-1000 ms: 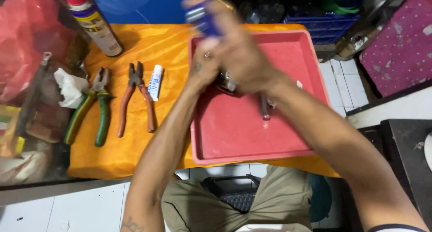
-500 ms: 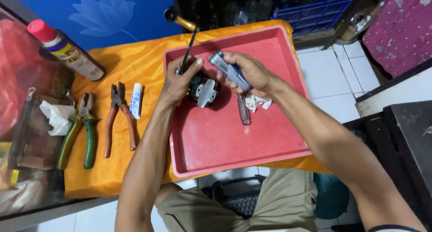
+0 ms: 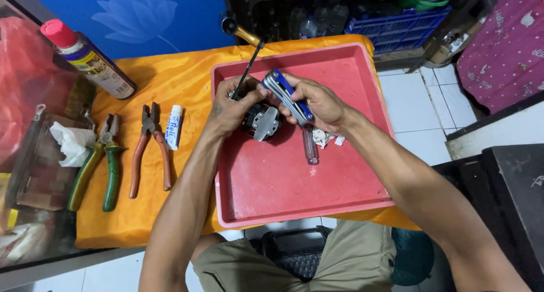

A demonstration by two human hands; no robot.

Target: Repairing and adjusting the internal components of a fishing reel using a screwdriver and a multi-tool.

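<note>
- Surface (image 3: 141,212): covered in orange cloth, slightly wrinkled, fills centre-left of frame; its left edge meets clutter that is cut off and hard to read.
- Red tray (image 3: 317,190): shallow rectangular plastic tray with a raised rim, centre of frame, lying on the orange cloth; scuffed, matte.
- Blue panel (image 3: 141,20) with a pale flower print, upper left behind the surface.
- Blue crate (image 3: 391,22), upper centre-right, holding dark bottles; contents too dim to make out.
- Spray can (image 3: 90,59), upper left: cylinder leaning diagonally, red cap, blue and yellow label band; print too small to tell.
- Green-handled pliers (image 3: 93,164), left of centre, lying flat; beside them red-handled pliers (image 3: 148,150), close but apart.
- Small white tube (image 3: 174,126) with blue print, just right of the red pliers' head.
- White crumpled tissue (image 3: 71,144), far left, touching the green pliers' head.
- Left hand (image 3: 235,108): clenched around a small dark mechanical part (image 3: 262,122) with a grey metal plate, over the upper tray; part mostly hidden by the fingers.
- Thin black rod (image 3: 246,71) slants up from the left hand to a brass-coloured end (image 3: 241,34) near the tray's top edge; what it is, cannot tell.
- Right hand (image 3: 320,105): grasping a folding multi-key tool (image 3: 288,96), blue body with steel blades, touching the dark part.
- Clear-handled driver (image 3: 309,144) lies on the tray below the right hand, partly covered by it.
- White scraps (image 3: 326,138) just beside it, under the right wrist.
</note>
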